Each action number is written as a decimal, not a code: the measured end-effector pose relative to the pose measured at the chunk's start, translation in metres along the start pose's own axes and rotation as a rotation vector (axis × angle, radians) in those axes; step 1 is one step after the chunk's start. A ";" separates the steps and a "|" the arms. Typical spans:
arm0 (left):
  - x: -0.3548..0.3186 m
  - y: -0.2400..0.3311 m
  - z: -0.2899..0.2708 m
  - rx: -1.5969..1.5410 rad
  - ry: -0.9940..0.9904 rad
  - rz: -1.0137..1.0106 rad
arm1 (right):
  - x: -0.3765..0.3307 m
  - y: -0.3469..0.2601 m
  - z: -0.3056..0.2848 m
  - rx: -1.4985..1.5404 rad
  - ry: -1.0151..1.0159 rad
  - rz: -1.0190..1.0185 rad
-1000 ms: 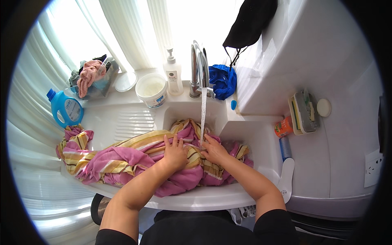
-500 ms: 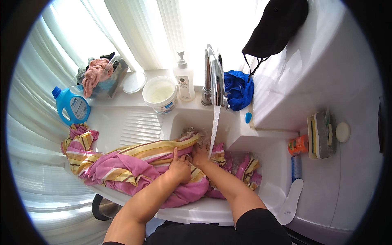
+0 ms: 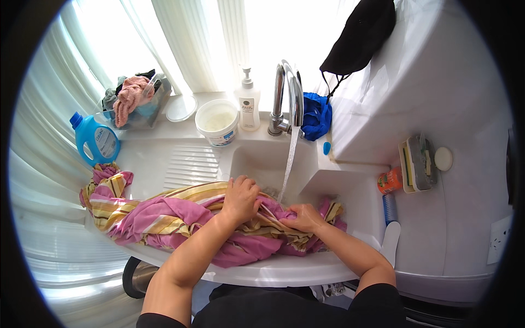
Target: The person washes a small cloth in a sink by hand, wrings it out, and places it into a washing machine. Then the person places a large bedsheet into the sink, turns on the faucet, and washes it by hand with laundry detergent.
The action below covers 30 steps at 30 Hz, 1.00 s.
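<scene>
A long striped cloth (image 3: 158, 213) in pink, yellow, brown and white lies bunched across the white sink (image 3: 265, 158), its far-left end heaped on the ledge. My left hand (image 3: 241, 199) rests on top of the bundle, fingers apart over the fabric. To its right, my right hand (image 3: 306, 218) is closed on a fold of the same cloth, close to the running water (image 3: 290, 158). The stream falls from the chrome faucet (image 3: 296, 93) into the basin just behind the cloth. Part of the cloth sits down in the basin.
Along the back ledge stand a blue detergent bottle (image 3: 98, 143), a clear bin of clothes (image 3: 134, 101), a white tub (image 3: 217, 123) and a pump bottle (image 3: 249, 106). A blue bag (image 3: 316, 116) hangs beside the faucet. Sponges (image 3: 416, 164) and a blue brush (image 3: 389, 209) are at right.
My right hand has moved right and nearer from under the stream and grips the cloth there. My left hand has shifted up, its fingers now lying over the fabric.
</scene>
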<state>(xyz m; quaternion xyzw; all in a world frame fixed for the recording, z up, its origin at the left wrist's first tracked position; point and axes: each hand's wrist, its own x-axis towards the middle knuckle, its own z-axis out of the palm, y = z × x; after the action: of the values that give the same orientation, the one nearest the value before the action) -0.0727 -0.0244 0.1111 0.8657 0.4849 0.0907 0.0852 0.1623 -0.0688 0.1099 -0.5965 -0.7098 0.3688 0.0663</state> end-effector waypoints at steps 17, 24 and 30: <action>-0.022 0.003 -0.023 0.304 -0.309 -0.136 | 0.087 0.006 0.067 -0.463 0.043 -0.117; -0.030 -0.006 -0.006 0.444 -0.450 -0.121 | 0.126 0.048 0.125 -0.638 -0.091 -0.429; -0.014 0.011 -0.012 0.458 -0.490 -0.096 | 0.115 0.068 0.127 -0.592 -0.030 -0.119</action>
<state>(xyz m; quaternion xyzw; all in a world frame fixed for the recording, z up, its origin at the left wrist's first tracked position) -0.0734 -0.0414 0.1247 0.8345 0.4981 -0.2356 0.0070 0.1167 -0.0213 -0.0622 -0.5418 -0.8210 0.1500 -0.0995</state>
